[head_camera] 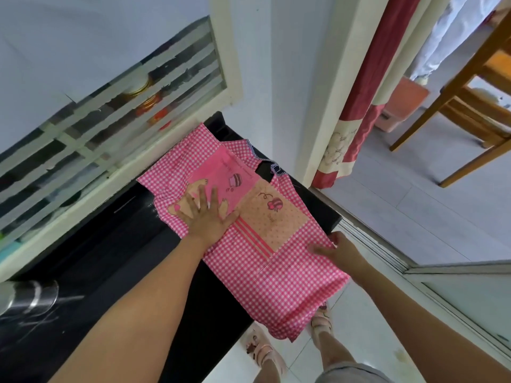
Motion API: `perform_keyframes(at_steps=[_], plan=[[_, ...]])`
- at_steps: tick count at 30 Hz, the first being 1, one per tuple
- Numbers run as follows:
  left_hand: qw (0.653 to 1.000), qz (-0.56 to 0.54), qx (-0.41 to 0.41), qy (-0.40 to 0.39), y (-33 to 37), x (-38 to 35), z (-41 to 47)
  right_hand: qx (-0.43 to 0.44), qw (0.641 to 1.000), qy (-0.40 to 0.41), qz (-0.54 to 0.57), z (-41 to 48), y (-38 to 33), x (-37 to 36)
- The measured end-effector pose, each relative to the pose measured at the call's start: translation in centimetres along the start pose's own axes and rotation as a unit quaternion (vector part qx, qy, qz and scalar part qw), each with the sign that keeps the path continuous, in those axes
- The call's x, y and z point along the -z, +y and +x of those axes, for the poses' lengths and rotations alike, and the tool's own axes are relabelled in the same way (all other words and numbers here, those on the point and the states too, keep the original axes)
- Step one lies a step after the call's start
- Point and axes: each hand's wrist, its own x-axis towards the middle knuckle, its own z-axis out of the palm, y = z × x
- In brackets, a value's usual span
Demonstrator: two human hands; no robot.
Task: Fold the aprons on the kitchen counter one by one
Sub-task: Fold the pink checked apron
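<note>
Two hands on pink apron (pixel 276 286): left hand (pixel 204 217) pressing flat, right hand (pixel 343 250) at edge, grip unclear; steel cup (pixel 30 297) apart.

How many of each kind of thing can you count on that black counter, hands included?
Pink checked apron: 1
Steel container: 1
Hands: 2, left hand and right hand
Total: 4

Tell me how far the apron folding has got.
Done: no finished folded apron shows. In hand: the pink checked cloth apron lies spread on the black kitchen counter, its near end hanging over the edge; the left hand presses it flat, the right hand is at its right edge, grip blurred. Left: its folds; no other apron shows.
</note>
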Motion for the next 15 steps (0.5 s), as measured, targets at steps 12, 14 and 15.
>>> perform_keyframes(at_steps=[12,14,15], plan=[[0.942,-0.052,-0.286,0.166,-0.9,-4.4,-8.2,-0.107,0.981,0.146,0.062,-0.8,5.7,0.0],[0.917,-0.006,-0.370,0.149,-1.1,-6.3,-10.2,-0.143,0.986,0.083,0.018,-2.6,6.4,-1.3],[0.906,0.023,-0.401,0.131,-1.5,-7.3,-10.8,-0.163,0.986,0.037,0.001,-3.5,6.6,-2.1]])
